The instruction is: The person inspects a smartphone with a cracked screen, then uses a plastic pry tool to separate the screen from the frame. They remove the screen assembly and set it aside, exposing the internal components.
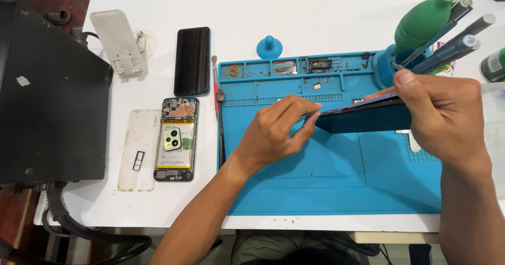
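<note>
Over the blue repair mat (326,186) both hands hold a dark phone (365,119), tilted on edge. My right hand (444,115) grips its right end, thumb on the upper edge. My left hand (276,133) pinches at the phone's left end, fingertips pressed to the seam between screen and body. Whether a thin pick sits between those fingers I cannot tell.
An opened phone (177,139) with exposed battery lies left of the mat, a clear case (138,149) and SIM tray beside it. A black phone (192,61), white stand (118,41), blue suction cup (269,47), tool holder (386,68) with green blower, black box (50,97) at left.
</note>
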